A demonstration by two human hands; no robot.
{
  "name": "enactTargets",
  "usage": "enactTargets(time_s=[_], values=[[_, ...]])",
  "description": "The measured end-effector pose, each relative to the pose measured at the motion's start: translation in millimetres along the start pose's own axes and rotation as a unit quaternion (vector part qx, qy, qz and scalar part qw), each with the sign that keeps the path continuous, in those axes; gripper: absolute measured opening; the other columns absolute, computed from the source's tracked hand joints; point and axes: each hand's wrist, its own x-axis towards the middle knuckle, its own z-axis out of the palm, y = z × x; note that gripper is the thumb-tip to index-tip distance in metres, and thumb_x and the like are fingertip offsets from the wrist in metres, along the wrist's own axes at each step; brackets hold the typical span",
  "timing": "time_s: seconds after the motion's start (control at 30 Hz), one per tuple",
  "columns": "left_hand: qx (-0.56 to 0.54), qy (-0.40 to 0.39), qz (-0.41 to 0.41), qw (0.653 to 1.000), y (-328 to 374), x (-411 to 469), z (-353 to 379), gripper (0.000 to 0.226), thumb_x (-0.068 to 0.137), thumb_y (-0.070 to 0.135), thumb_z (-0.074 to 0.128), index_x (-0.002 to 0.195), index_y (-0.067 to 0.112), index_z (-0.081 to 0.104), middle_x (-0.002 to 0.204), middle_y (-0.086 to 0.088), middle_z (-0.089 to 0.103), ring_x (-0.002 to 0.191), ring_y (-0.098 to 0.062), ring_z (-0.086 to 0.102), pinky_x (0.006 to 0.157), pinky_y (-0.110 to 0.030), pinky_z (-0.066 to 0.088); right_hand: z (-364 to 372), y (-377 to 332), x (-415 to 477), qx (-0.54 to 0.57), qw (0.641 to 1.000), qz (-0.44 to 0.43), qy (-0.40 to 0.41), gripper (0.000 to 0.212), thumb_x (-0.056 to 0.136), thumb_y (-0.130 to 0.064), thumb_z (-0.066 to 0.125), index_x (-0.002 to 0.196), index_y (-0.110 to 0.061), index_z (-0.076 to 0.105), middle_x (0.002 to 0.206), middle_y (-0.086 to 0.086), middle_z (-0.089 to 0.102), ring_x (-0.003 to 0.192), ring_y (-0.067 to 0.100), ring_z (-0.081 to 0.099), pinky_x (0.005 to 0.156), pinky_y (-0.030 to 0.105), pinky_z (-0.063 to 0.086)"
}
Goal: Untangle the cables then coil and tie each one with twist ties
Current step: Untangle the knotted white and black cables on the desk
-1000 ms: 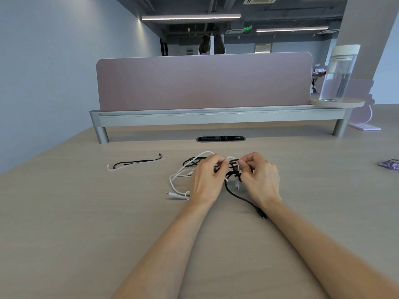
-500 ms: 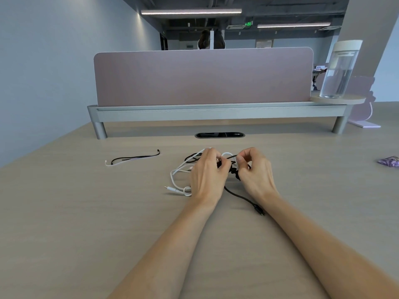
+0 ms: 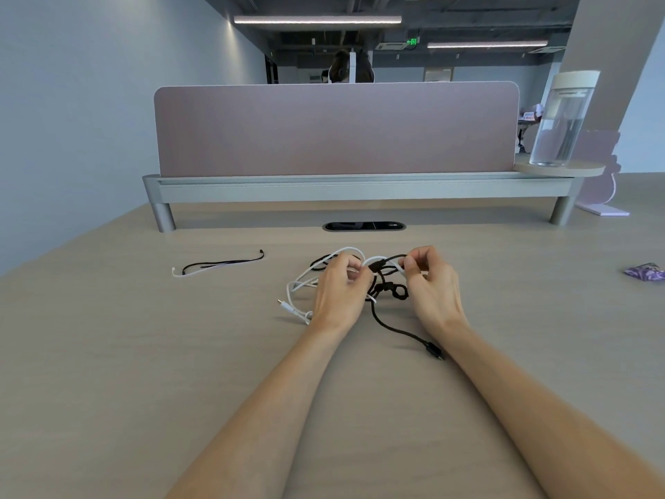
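Your left hand (image 3: 338,291) has its fingers curled in over the far side of the tangle, gripping strands of the thin white cable (image 3: 292,309). Your right hand (image 3: 437,286) pinches a white loop between thumb and forefinger, just where the braided black cable (image 3: 387,290) crosses it. Both cables lie mid-counter between your hands, the black one bunched in a tight knot just near of your fingers. The likely trouble is pulling your hands straight apart: that would probably cinch the knot rather than free it, so feed slack through instead. The black plug (image 3: 433,351) lies just beside your right forearm, so a sweep of that arm could drag it and re-twist the run. On the far side, the dark oval cable slot (image 3: 363,226) is near enough that a flicked end could drop in. You have open room on the pale wood counter (image 3: 144,372) to the left and the near side for laying each cable out. The black and white twist ties (image 3: 223,264) wait well apart to the far left, and the crumpled purple wrapper (image 3: 644,273) sits well off to the right.
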Motion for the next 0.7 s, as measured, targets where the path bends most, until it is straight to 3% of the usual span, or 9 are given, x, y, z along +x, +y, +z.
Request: enactTargets(time_s=[0.17,0.3,0.43,0.57,0.7], values=[[0.001,-0.021,-0.026,0.999,-8.0,4.1,1.6,0.013,0.090,0.033,0.046,0.079,0.030,0.049,0.085,0.004,0.066,0.088,-0.021,0.064,0.082,-0.047,0.052,-2.0,2.9,-0.2,0.090,0.995,-0.011,-0.046,0.015,0.094,-0.009,0.051,0.088,-0.021,0.058,0.082,0.003,0.067,0.071,0.015,0.056,0.064,0.027,0.044],[-0.017,-0.015,-0.021,1.000,-8.3,3.7,1.3,0.015,0.094,0.031,0.046,0.080,0.030,0.047,0.085,0.003,0.065,0.086,-0.021,0.065,0.081,-0.051,0.051,-6.0,1.9,0.4,0.101,0.989,-0.025,-0.104,0.021,0.092,-0.004,0.053,0.093,-0.019,0.068,0.070,0.000,0.056,0.066,0.010,0.048,0.060,0.020,0.039],[-0.018,-0.015,-0.022,0.999,-7.3,3.3,0.6,0.013,0.095,0.029,0.046,0.083,0.027,0.048,0.088,-0.001,0.065,0.087,-0.021,0.064,0.080,-0.051,0.051,-5.6,1.0,0.1,0.066,0.989,-0.042,-0.122,0.007,0.089,-0.018,0.066,0.084,-0.021,0.071,0.065,-0.003,0.054,0.060,0.007,0.046,0.058,0.019,0.039],[-0.002,-0.010,-0.015,1.000,-5.8,2.1,2.6,0.011,0.097,0.028,0.044,0.090,0.021,0.050,0.085,-0.002,0.064,0.085,-0.021,0.062,0.080,-0.047,0.050,-2.6,1.5,-3.5,0.019,0.995,-0.060,-0.082,0.013,0.092,-0.018,0.061,0.080,-0.017,0.063,0.066,-0.007,0.056,0.055,-0.001,0.046,0.056,0.016,0.039],[0.006,-0.022,-0.006,1.000,-4.0,0.8,2.4,0.016,0.099,0.035,0.043,0.095,0.020,0.049,0.084,0.002,0.063,0.086,-0.022,0.061,0.080,-0.044,0.050,0.7,0.3,-5.4,-0.002,0.996,-0.060,-0.060,0.012,0.095,-0.021,0.058,0.083,-0.018,0.058,0.067,-0.008,0.056,0.058,0.004,0.048,0.055,0.016,0.039]])
